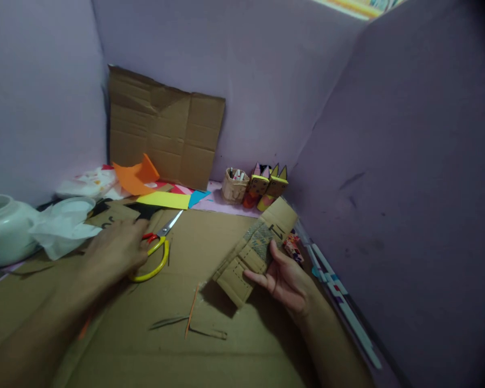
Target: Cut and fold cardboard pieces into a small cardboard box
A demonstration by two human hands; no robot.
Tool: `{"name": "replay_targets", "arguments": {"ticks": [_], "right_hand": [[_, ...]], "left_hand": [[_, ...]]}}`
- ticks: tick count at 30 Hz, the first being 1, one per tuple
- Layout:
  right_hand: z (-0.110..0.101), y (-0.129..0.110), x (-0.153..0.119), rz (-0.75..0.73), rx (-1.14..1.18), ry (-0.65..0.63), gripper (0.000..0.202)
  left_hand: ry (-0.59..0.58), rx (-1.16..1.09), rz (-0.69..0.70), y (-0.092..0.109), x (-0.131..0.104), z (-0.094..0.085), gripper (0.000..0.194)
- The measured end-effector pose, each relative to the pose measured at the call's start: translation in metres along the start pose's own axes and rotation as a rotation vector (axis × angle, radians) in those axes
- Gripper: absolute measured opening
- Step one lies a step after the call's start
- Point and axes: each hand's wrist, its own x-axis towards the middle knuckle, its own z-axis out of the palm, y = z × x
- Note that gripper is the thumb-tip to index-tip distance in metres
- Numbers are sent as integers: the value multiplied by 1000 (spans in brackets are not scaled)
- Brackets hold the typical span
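Note:
My right hand (291, 283) grips a folded cardboard piece (239, 275) from its right side, thumb on its face and fingers behind or along its edge. The piece has dashed lines, a patterned grey patch and a dark printed mark near its top end; it is tilted above the cardboard sheet (145, 345). My left hand (119, 248) is palm down at the scrap pile, right beside the scissors (160, 253) with yellow and red handles and half-hidden by the hand. Its fingertips are mostly hidden, so whether it touches the scissors or a scrap is unclear. A cardboard scrap (115, 213) lies just beyond it.
Behind, a cardboard panel (165, 129) leans on the purple wall. Orange paper (137, 175), yellow paper (165, 200), a pot of markers (234, 188) and cat-eared figures (269, 186) line the back. A white jar (8, 231) stands left; striped sticks (347, 307) lie right.

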Motion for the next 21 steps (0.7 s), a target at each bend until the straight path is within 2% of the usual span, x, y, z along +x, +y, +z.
{"name": "replay_targets", "arguments": {"ticks": [1,2,4,5,7,10,12,14,18,21], "right_hand": [[1,1,-1,0,-4,0,28],[2,2,-1,18,-12,-12,28],[6,6,-3,90,-40,-70,31],[8,8,-3,132,-56,-110,33],[12,14,-4,201,-88,-189,37],[17,24,-5,243,-132,-265,39],[19,30,-4,253,-162,-284,38],[22,34,-2,269,-177,-310,38],[23,32,1,323,-96,-446,50],[22,28,-1,363,-42,-466,57]], "left_hand": [[-5,69,22,2,-6,10,33],[7,305,105,5,-13,22,32],[-85,392,85,10,-30,50,29],[-199,373,13,11,-38,64,31],[-404,199,-207,9,-51,89,35],[-534,-147,-394,-1,-59,113,37],[-515,-286,-426,-8,-59,119,34],[-465,-333,-440,-11,-57,120,29],[-458,-347,-498,-10,-48,113,29],[-459,-352,-530,-10,-42,106,27]]}}
